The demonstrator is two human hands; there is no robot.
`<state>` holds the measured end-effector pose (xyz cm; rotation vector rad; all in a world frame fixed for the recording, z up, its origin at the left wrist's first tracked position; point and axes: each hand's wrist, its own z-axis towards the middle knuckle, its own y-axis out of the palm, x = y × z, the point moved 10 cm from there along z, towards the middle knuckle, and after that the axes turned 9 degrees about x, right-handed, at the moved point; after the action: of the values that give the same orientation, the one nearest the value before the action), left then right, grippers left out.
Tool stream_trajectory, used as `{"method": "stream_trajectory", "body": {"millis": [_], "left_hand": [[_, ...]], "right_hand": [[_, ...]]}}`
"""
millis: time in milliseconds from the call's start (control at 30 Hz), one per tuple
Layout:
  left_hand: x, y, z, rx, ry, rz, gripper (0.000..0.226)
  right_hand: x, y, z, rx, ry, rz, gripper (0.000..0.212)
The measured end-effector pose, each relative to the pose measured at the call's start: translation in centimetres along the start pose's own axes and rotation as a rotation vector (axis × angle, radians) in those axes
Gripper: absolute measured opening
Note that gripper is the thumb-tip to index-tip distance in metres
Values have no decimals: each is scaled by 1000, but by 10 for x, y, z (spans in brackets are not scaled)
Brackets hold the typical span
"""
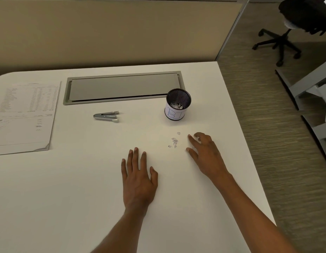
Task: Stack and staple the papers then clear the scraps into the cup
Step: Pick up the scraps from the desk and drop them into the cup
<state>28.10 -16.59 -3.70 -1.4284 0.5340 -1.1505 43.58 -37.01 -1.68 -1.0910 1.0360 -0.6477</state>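
While both hands lie over the tabletop [67, 179], the head view shows one stack of papers [25, 115] at the far left, its near right corner curled; the sheets cannot be counted. One stapler [106, 116] lies between papers and cup, well apart from both. One mesh cup [177, 105] stands upright beside one grey hatch [122, 88], with white bits inside. Roughly six loose scraps [174, 141], too small to count surely, lie near the cup on its near side. One chair [286, 33] stands on the floor at the far right.

The left hand [138, 179] rests flat, fingers straight and spread, its grip wide and empty. The right hand [204, 152] sits just beside the scraps, fingers loosely bent, tips at the tabletop, its grip slack with nothing plainly held.
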Motion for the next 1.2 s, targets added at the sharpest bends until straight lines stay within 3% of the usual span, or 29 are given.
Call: {"method": "stream_trajectory", "body": {"millis": [167, 333, 533, 800, 933, 1200], "left_hand": [[0, 1, -1, -11, -5, -1, 59], [2, 0, -1, -7, -6, -6, 59], [1, 1, -1, 3, 4, 1, 59], [2, 2, -1, -3, 4, 7, 59], [0, 2, 0, -7, 1, 12, 60], [-1, 2, -2, -10, 1, 17, 60]], "right_hand": [[5, -1, -23, 57, 87, 88, 46], [-6, -2, -29, 245, 117, 270, 20], [-22, 0, 6, 264, 81, 296, 9], [-9, -5, 31, 317, 290, 495, 19], [-19, 5, 32, 279, 194, 340, 32], [-71, 21, 9, 132, -32, 149, 34]]}}
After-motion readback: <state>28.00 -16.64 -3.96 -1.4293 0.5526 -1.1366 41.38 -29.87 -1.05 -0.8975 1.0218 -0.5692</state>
